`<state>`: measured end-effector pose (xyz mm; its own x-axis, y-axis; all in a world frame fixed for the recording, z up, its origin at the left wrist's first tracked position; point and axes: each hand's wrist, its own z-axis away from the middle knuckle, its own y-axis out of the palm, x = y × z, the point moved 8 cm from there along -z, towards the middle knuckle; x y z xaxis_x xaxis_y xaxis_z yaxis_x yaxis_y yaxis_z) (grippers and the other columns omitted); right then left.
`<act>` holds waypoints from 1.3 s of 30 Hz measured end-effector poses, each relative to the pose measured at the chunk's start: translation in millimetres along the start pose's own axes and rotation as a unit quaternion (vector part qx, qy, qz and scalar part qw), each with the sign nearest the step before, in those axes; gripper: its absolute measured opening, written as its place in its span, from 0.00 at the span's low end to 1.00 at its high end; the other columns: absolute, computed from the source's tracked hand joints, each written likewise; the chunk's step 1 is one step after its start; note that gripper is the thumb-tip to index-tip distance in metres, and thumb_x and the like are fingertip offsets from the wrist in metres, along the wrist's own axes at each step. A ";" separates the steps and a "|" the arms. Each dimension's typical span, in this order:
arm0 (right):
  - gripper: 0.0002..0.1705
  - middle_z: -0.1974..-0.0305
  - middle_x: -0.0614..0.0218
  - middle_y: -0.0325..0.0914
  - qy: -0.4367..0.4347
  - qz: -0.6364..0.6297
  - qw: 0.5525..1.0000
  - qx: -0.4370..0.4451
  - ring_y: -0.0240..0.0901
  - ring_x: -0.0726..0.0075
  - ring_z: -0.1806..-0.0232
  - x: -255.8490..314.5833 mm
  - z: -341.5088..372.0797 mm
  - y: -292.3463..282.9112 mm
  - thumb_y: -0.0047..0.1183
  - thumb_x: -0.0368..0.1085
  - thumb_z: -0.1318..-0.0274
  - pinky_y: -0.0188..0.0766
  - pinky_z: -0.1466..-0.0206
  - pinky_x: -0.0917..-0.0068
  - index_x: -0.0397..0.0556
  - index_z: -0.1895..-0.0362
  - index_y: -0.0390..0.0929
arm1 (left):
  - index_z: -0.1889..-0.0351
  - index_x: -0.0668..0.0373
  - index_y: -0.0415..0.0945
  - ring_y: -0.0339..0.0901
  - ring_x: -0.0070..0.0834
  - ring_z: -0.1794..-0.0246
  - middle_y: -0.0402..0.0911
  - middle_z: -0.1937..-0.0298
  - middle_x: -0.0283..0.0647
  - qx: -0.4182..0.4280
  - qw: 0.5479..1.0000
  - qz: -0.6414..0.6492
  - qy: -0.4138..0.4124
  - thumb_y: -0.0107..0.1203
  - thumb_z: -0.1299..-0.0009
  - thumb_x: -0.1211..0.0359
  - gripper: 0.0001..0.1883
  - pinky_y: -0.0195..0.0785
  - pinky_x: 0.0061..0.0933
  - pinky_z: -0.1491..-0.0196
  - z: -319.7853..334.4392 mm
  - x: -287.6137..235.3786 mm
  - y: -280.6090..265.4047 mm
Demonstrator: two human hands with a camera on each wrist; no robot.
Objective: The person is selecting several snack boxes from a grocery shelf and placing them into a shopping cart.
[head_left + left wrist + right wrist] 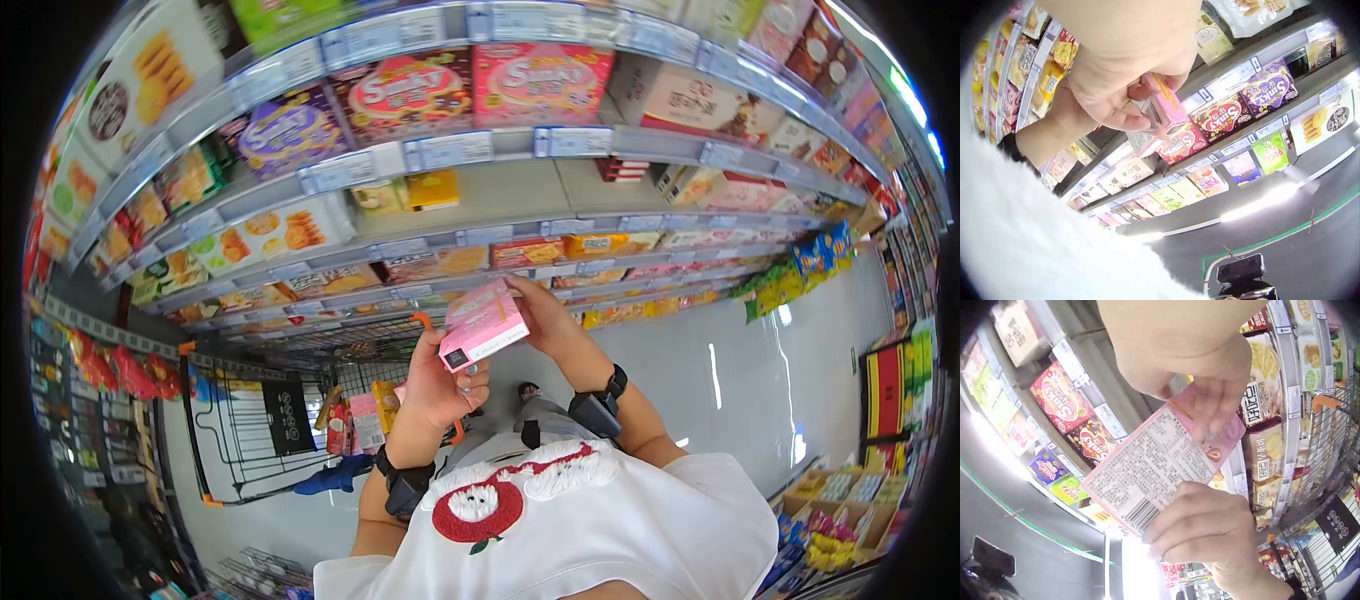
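Both hands hold a flat pink snack box (487, 322) in front of the chest, tilted. My left hand (440, 388) grips its near lower end, with a ring on one finger. At the far end my right hand (545, 318) holds the box between thumb and fingers. Dense printed text and a barcode (1142, 514) cover the broad face seen in the right wrist view. There the right hand (1188, 372) has its fingers over the top edge, while the left hand (1207, 528) grips the lower edge. In the left wrist view the left hand (1125, 81) partly hides the box.
Store shelves (500, 190) stacked with snack boxes curve across the front. A shopping cart (240, 420) with several packages stands at left, a dark blue cloth (335, 475) over its edge. Hanging yellow snack bags (790, 290) are at right. Shiny floor (720, 370) stretches to the right.
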<state>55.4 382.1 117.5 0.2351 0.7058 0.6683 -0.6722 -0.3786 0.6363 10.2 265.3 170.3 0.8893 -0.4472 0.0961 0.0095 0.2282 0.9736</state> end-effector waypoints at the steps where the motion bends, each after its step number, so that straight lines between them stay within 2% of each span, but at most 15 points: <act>1: 0.21 0.63 0.61 0.78 0.001 -0.021 1.000 -0.005 0.76 0.66 0.62 0.6 2.4 -10.4 0.41 0.51 0.41 0.72 0.57 0.65 0.48 0.55 0.70 | 0.61 0.54 0.73 0.61 0.22 0.83 0.68 0.78 0.35 -0.010 1.000 -0.010 -0.003 0.47 0.41 0.51 0.19 0.53 0.23 0.77 -6.8 2.3 -1.4; 3: 0.22 0.57 0.59 0.76 0.002 -0.057 0.998 -0.011 0.74 0.66 0.56 5.7 6.5 -26.3 0.40 0.48 0.39 0.70 0.51 0.67 0.45 0.50 0.69 | 0.60 0.54 0.73 0.60 0.22 0.83 0.67 0.79 0.36 -0.024 0.999 -0.033 -0.003 0.47 0.41 0.51 0.20 0.53 0.23 0.77 -20.5 4.5 -1.7; 6: 0.23 0.57 0.59 0.76 0.032 -0.058 0.998 -0.005 0.75 0.67 0.57 10.4 11.8 -47.7 0.39 0.50 0.40 0.70 0.53 0.68 0.48 0.50 0.68 | 0.57 0.57 0.72 0.59 0.20 0.85 0.63 0.80 0.34 -0.039 0.998 -0.041 0.006 0.46 0.41 0.50 0.23 0.51 0.21 0.79 -39.1 8.5 1.6; 8: 0.23 0.63 0.60 0.77 0.009 -0.010 0.999 -0.034 0.76 0.64 0.64 22.3 15.9 -57.7 0.41 0.54 0.42 0.73 0.58 0.66 0.50 0.53 0.68 | 0.55 0.57 0.72 0.59 0.19 0.85 0.61 0.81 0.32 -0.059 0.997 -0.050 0.006 0.44 0.41 0.49 0.25 0.50 0.20 0.79 -49.7 11.6 -0.1; 9: 0.24 0.67 0.61 0.77 0.000 0.013 0.999 -0.048 0.77 0.63 0.67 31.2 20.3 -58.9 0.42 0.56 0.44 0.74 0.61 0.64 0.51 0.55 0.67 | 0.55 0.57 0.71 0.60 0.20 0.84 0.64 0.79 0.33 -0.073 0.995 -0.063 0.009 0.44 0.41 0.49 0.25 0.50 0.20 0.79 -56.2 12.9 -1.5; 11: 0.26 0.61 0.61 0.75 -0.046 0.061 0.997 -0.031 0.76 0.65 0.64 56.3 33.9 -53.7 0.44 0.56 0.45 0.74 0.63 0.68 0.51 0.51 0.63 | 0.54 0.57 0.71 0.61 0.23 0.83 0.69 0.76 0.36 -0.102 0.991 -0.087 0.021 0.44 0.41 0.49 0.25 0.50 0.21 0.78 -66.4 13.5 -5.6; 12: 0.28 0.59 0.61 0.74 -0.073 0.091 0.993 -0.029 0.75 0.66 0.64 68.1 38.6 -52.7 0.45 0.55 0.45 0.74 0.63 0.68 0.51 0.48 0.62 | 0.54 0.57 0.70 0.69 0.28 0.75 0.75 0.65 0.40 -0.031 0.991 -0.122 0.037 0.43 0.39 0.54 0.21 0.60 0.24 0.73 -74.2 13.8 6.2; 14: 0.30 0.56 0.62 0.72 -0.117 0.126 0.985 -0.014 0.74 0.68 0.62 86.4 44.4 -53.6 0.46 0.51 0.45 0.73 0.62 0.70 0.52 0.42 0.57 | 0.53 0.61 0.71 0.72 0.29 0.68 0.76 0.60 0.42 -0.084 0.921 -0.334 0.182 0.44 0.38 0.59 0.20 0.63 0.27 0.63 -75.6 3.0 11.7; 16: 0.34 0.53 0.63 0.71 -0.154 0.139 0.978 0.007 0.72 0.71 0.60 106.1 50.9 -61.1 0.48 0.44 0.45 0.71 0.59 0.72 0.53 0.36 0.50 | 0.51 0.66 0.69 0.73 0.26 0.59 0.76 0.55 0.40 -0.099 0.874 -0.431 0.200 0.43 0.35 0.68 0.17 0.64 0.26 0.51 -87.7 -4.7 20.1; 17: 0.37 0.52 0.64 0.70 -0.173 0.145 0.974 0.015 0.71 0.72 0.59 114.7 54.0 -65.4 0.49 0.40 0.45 0.70 0.58 0.73 0.53 0.33 0.47 | 0.50 0.66 0.69 0.73 0.24 0.59 0.76 0.55 0.39 -0.105 0.837 -0.496 0.205 0.43 0.34 0.69 0.16 0.64 0.25 0.51 -94.3 -10.0 17.6; 19: 0.35 0.52 0.65 0.70 -0.220 0.150 0.964 0.014 0.69 0.74 0.56 131.7 56.8 -72.9 0.49 0.33 0.45 0.69 0.56 0.76 0.51 0.35 0.49 | 0.50 0.66 0.69 0.72 0.21 0.58 0.75 0.56 0.37 -0.115 0.747 -0.619 0.213 0.43 0.33 0.71 0.15 0.64 0.23 0.52 -107.7 -17.3 12.9; 26: 0.24 0.51 0.64 0.72 -0.189 0.221 0.955 0.048 0.68 0.74 0.50 144.8 52.3 -106.7 0.49 0.33 0.44 0.64 0.48 0.76 0.41 0.43 0.63 | 0.47 0.64 0.68 0.72 0.22 0.54 0.75 0.54 0.36 -0.134 0.782 -0.580 0.183 0.48 0.32 0.66 0.17 0.69 0.26 0.53 -147.2 -9.3 -18.9; 32: 0.22 0.51 0.63 0.72 -0.188 0.244 0.947 0.089 0.69 0.74 0.51 157.0 48.6 -109.8 0.49 0.31 0.45 0.65 0.47 0.75 0.39 0.46 0.65 | 0.44 0.62 0.66 0.72 0.27 0.50 0.73 0.48 0.38 -0.116 0.858 -0.473 0.162 0.48 0.32 0.66 0.19 0.70 0.32 0.51 -162.8 7.3 -37.7; 36: 0.23 0.56 0.62 0.75 -0.179 0.251 0.943 0.124 0.72 0.73 0.55 153.7 41.5 -111.6 0.53 0.34 0.47 0.68 0.52 0.75 0.39 0.46 0.66 | 0.46 0.62 0.68 0.73 0.26 0.51 0.74 0.50 0.37 -0.136 0.841 -0.489 0.188 0.50 0.34 0.69 0.18 0.69 0.30 0.50 -161.3 5.9 -42.0; 39: 0.26 0.61 0.59 0.78 -0.206 0.465 0.849 0.144 0.75 0.66 0.61 146.6 43.5 -109.3 0.58 0.38 0.54 0.69 0.58 0.73 0.44 0.49 0.69 | 0.48 0.63 0.69 0.72 0.23 0.53 0.76 0.52 0.36 -0.144 0.793 -0.554 0.211 0.53 0.37 0.73 0.19 0.67 0.26 0.51 -155.1 0.5 -44.2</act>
<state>193.8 501.0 162.7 -0.0368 -0.2257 0.9735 -0.5155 -0.8302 -0.2120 81.0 389.1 95.2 0.3358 -0.1965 -0.9212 0.9410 0.1133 0.3188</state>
